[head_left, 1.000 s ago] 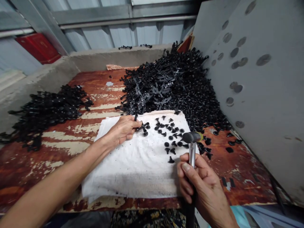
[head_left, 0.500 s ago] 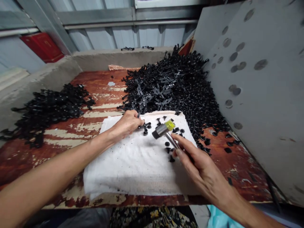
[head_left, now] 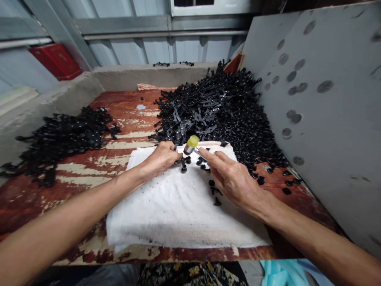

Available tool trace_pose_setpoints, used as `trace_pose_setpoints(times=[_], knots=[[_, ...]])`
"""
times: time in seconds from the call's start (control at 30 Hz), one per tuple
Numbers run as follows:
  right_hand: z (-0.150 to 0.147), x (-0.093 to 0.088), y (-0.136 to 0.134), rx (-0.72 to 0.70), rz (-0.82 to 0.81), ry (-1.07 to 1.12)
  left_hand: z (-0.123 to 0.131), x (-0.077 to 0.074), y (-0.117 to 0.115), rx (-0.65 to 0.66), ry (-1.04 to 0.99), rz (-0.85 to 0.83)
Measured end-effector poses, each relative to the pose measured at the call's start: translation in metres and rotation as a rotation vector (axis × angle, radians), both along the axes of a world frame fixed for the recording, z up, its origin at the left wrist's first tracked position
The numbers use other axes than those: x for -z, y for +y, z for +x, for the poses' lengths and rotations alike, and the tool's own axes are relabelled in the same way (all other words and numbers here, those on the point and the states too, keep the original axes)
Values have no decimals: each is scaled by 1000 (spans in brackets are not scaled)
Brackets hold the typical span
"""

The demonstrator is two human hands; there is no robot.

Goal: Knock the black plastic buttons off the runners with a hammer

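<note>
My left hand (head_left: 164, 156) is closed on a black jointed plastic part (head_left: 183, 163) at the upper middle of a white cloth (head_left: 166, 214). Its round-ended arms stick out past my fingertips. In my right hand (head_left: 230, 172) is a small mallet (head_left: 190, 145) with a metal head and a yellow-green face turned up. The dark lower face of the mallet is just over the black part; whether the two touch I cannot tell. Several loose black round-headed pieces (head_left: 212, 183) lie on the cloth under and beside my right hand.
A big heap of black jointed parts (head_left: 208, 107) rises behind the cloth, with small black pieces spilling right. A smaller black pile (head_left: 71, 135) lies left on the worn red-brown table (head_left: 119, 113). A grey spotted panel (head_left: 327, 131) stands right. A red box (head_left: 56, 61) is at the back left.
My right hand has brought the mallet left and up, from above the cloth's middle to over the part in my left hand. My left hand keeps its hold.
</note>
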State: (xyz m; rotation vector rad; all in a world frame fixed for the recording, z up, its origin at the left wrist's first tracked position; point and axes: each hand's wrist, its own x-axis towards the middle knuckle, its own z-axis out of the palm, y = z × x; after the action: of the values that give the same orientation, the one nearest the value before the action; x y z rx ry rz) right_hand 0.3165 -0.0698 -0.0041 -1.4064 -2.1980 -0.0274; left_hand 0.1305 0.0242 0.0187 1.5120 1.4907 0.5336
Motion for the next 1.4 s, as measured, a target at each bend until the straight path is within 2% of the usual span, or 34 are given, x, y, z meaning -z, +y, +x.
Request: trace_pose_setpoints(times=[0.07, 0.13, 0.27, 0.43, 0.6, 0.77, 0.9, 1.03, 1.17, 1.27, 1.33, 1.4], knots=[[0, -1, -2, -2, 102, 113, -1, 0, -1, 10, -14, -7], [-1, -1, -3, -2, 164, 132, 0, -1, -1, 10, -24, -11], [-1, -1, -6, -24, 65, -39, 1, -2, -3, -10, 0, 21], [-2, -4, -9, 39, 129, 162, -1, -1, -4, 17, -65, 22], [-1, -5, -7, 34, -94, -93, 0, -1, -6, -16, -39, 40], [-2, -10, -7, 56, 62, 113, -1, 1, -5, 4, -73, 10], [-2, -6, -5, 15, -119, -44, -3, 5, -4, -4, -51, 12], [-2, 0, -8, 66, -9, 17, -3, 7, -5, -2, -76, -15], [-6, -7, -11, 85, -133, -221, 1, 4, -5, -19, -82, -49], [-6, -14, -8, 137, -204, -264, 2, 3, -2, 7, -58, -72], [-4, -16, -6, 104, -231, -168, -2, 3, 0, 57, -22, -43], [1, -17, -8, 33, -162, 89, -9, 2, 1, 135, -7, 3]])
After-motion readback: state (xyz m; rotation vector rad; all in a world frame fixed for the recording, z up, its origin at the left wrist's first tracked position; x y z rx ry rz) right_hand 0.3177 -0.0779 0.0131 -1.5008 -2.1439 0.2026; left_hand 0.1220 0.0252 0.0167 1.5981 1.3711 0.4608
